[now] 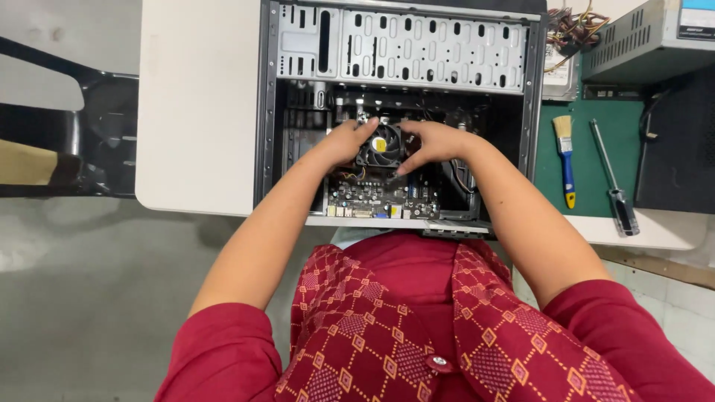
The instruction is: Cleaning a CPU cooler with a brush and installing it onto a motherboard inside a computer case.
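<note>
On the white desk point(197, 112), inside the open computer case point(402, 112), the left hand point(344, 141) grips the black cooler fan point(380, 145) on the motherboard point(380, 195). The right hand point(432, 143) clasps its other side, fingers curled around it. Farther right lie a brush point(566, 160) and a screwdriver point(615, 182).

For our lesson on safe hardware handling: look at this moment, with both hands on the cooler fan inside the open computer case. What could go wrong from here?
1. Both the left hand and the right hand grip the cooler fan from either side; an uneven pull might strain the motherboard beneath it.
2. Fingers work close to loose cables and could snag them.
3. The case has bare metal edges near the forearms, which may scratch.
</note>
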